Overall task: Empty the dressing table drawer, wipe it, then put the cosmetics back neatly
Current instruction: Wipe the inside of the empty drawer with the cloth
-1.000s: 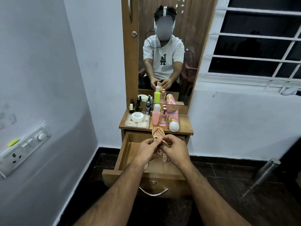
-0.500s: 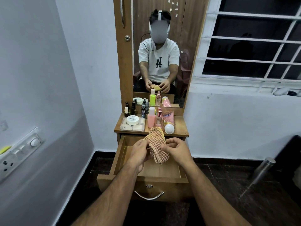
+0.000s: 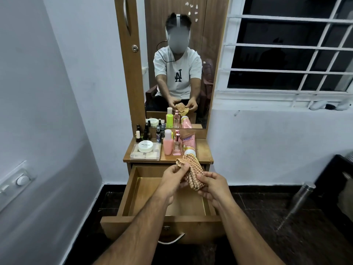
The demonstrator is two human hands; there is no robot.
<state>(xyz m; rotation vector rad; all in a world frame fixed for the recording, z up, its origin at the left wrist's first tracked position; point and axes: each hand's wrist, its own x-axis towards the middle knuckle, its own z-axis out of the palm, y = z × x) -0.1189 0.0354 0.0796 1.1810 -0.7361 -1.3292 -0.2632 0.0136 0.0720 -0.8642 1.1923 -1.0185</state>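
Note:
The wooden drawer point(image 3: 129, 190) of the dressing table is pulled out, and the part of its inside that I can see holds nothing. Above it I hold a checked orange cloth point(image 3: 192, 170) with both hands. My left hand point(image 3: 172, 180) grips its upper left part, and my right hand point(image 3: 214, 185) grips its lower right part. The cosmetics stand on the tabletop point(image 3: 205, 151): a white round jar point(image 3: 145, 146) on a clear flat box point(image 3: 145, 154), a pink bottle point(image 3: 168, 142), a perfume bottle point(image 3: 177, 144), a pink tube point(image 3: 189, 143) and small dark bottles point(image 3: 146, 131).
A mirror point(image 3: 177, 64) rises behind the tabletop. White walls close in on the left and right. A switch panel point(image 3: 17, 180) is on the left wall. A metal flask point(image 3: 298, 199) lies on the dark floor at the right, under a barred window point(image 3: 286, 50).
The cloth has gone from a small bunch to a longer fold stretched between my hands. My hands have moved slightly apart. The view has shifted downward.

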